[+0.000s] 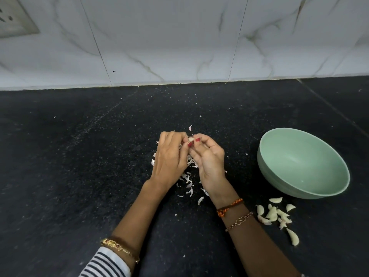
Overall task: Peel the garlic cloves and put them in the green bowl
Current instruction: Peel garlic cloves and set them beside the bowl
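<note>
Overhead, both hands (189, 154) pinching one garlic clove (191, 139) above speckled black countertop (79, 156).

a black speckled tabletop (79, 166) runs back to a white marble-look tiled wall (179, 37), with a thin seam crossing its far right corner. a green bowl (283, 182) stands upright on its right side, and just in front of the bowl lies a loose cluster of peeled garlic cloves (276, 214), one clove a little apart nearer the front edge. papery garlic skins (188, 181) are scattered in a small heap near the middle, with a few tiny flecks strewn farther back.
</note>
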`<action>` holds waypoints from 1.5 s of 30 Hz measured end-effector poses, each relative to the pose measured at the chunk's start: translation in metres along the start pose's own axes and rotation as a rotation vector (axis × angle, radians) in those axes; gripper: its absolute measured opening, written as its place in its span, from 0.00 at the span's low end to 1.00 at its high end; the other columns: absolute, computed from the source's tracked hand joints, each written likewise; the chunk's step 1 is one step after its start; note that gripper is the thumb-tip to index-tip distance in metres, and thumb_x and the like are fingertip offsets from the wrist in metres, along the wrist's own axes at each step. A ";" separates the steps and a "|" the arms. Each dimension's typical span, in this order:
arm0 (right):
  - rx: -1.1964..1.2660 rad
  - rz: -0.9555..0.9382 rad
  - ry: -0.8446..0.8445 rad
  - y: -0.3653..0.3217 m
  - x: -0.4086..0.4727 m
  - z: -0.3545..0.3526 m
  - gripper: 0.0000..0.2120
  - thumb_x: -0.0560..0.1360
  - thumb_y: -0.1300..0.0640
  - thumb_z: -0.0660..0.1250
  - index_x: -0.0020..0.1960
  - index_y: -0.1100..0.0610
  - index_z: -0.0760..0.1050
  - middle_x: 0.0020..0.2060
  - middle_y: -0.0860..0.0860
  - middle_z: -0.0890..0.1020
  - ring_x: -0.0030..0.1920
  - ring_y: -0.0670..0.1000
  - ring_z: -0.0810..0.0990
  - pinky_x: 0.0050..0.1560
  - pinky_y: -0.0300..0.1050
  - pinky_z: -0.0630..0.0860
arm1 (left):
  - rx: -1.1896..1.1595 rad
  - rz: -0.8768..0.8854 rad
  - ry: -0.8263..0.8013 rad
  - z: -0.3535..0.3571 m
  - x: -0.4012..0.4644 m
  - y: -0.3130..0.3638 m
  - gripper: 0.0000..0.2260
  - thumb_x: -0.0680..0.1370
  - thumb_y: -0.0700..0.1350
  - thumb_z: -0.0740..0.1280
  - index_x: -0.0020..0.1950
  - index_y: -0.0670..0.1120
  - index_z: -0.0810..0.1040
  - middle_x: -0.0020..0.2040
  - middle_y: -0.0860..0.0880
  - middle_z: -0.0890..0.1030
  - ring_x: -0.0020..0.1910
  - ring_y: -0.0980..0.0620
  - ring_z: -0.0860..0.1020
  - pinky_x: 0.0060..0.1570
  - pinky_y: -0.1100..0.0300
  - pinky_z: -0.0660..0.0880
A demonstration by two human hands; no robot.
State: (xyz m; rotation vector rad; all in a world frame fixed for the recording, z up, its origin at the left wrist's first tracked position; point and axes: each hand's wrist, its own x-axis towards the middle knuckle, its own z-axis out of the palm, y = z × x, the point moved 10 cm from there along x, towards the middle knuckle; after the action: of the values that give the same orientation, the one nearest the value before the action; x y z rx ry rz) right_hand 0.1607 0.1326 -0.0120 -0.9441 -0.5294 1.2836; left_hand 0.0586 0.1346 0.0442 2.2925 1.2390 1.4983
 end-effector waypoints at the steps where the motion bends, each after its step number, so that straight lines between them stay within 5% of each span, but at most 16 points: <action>1: 0.042 0.024 0.000 0.001 0.000 0.000 0.06 0.76 0.68 0.61 0.43 0.62 0.75 0.39 0.56 0.82 0.41 0.48 0.83 0.45 0.38 0.80 | 0.010 0.008 0.006 -0.001 0.000 0.001 0.09 0.77 0.42 0.58 0.43 0.38 0.74 0.39 0.48 0.75 0.43 0.58 0.64 0.45 0.71 0.63; 10: 0.125 0.210 -0.055 0.006 0.001 -0.001 0.06 0.73 0.69 0.62 0.43 0.63 0.77 0.34 0.53 0.83 0.38 0.47 0.83 0.47 0.39 0.80 | 0.046 0.186 -0.056 0.002 0.001 0.010 0.01 0.76 0.41 0.60 0.46 0.45 0.69 0.41 0.46 0.76 0.43 0.54 0.67 0.45 0.65 0.65; 14: 0.052 0.165 -0.038 0.004 0.004 -0.007 0.08 0.73 0.72 0.63 0.44 0.61 0.77 0.35 0.51 0.83 0.37 0.45 0.83 0.42 0.34 0.79 | 0.043 0.136 -0.100 0.004 0.001 0.004 0.05 0.76 0.43 0.60 0.45 0.42 0.73 0.41 0.47 0.77 0.43 0.54 0.67 0.44 0.64 0.66; 22: 0.313 0.095 0.091 0.000 0.011 -0.019 0.10 0.73 0.73 0.61 0.48 0.61 0.76 0.42 0.54 0.80 0.40 0.44 0.81 0.41 0.32 0.78 | -0.010 0.104 -0.145 0.007 -0.001 0.008 0.09 0.73 0.43 0.58 0.34 0.42 0.70 0.32 0.53 0.69 0.36 0.53 0.67 0.34 0.61 0.66; 26: -0.065 -0.024 0.025 -0.012 0.011 -0.015 0.12 0.74 0.73 0.61 0.48 0.59 0.77 0.44 0.51 0.81 0.44 0.43 0.79 0.44 0.31 0.77 | 0.016 -0.061 -0.020 -0.008 0.002 -0.013 0.12 0.71 0.45 0.59 0.27 0.45 0.71 0.27 0.57 0.70 0.30 0.54 0.69 0.30 0.61 0.65; 29: -0.333 -0.140 -0.023 -0.014 0.007 -0.004 0.13 0.74 0.73 0.62 0.46 0.57 0.78 0.42 0.50 0.81 0.42 0.42 0.79 0.45 0.32 0.76 | -0.295 -0.398 0.012 -0.006 -0.001 -0.039 0.06 0.70 0.43 0.66 0.44 0.51 0.80 0.39 0.57 0.80 0.39 0.58 0.75 0.37 0.65 0.70; 31: -0.408 -0.211 -0.031 -0.015 0.005 0.001 0.14 0.74 0.73 0.61 0.45 0.56 0.78 0.41 0.50 0.81 0.41 0.43 0.79 0.45 0.34 0.77 | -0.505 -0.564 0.003 0.003 -0.007 -0.046 0.08 0.72 0.38 0.68 0.44 0.52 0.80 0.40 0.53 0.82 0.40 0.57 0.78 0.41 0.65 0.74; 36: -0.506 -0.300 -0.003 -0.020 0.003 -0.002 0.12 0.73 0.72 0.63 0.45 0.57 0.79 0.40 0.51 0.82 0.38 0.43 0.81 0.42 0.34 0.77 | -0.555 -0.611 -0.047 0.009 -0.010 -0.047 0.07 0.74 0.35 0.68 0.42 0.46 0.83 0.40 0.48 0.84 0.42 0.49 0.82 0.47 0.56 0.78; 45: -0.546 -0.391 0.033 -0.031 0.000 -0.006 0.12 0.70 0.73 0.67 0.44 0.57 0.79 0.36 0.47 0.81 0.36 0.40 0.82 0.39 0.32 0.77 | -0.607 -0.676 -0.110 0.019 -0.013 -0.045 0.06 0.74 0.35 0.67 0.41 0.44 0.81 0.33 0.54 0.83 0.37 0.59 0.80 0.41 0.67 0.76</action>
State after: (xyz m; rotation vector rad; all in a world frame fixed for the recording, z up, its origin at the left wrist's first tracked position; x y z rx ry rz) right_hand 0.1823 0.1306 0.0103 -1.2318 -1.0156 0.7766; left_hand 0.0467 0.1608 0.0020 1.3614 1.1479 1.2363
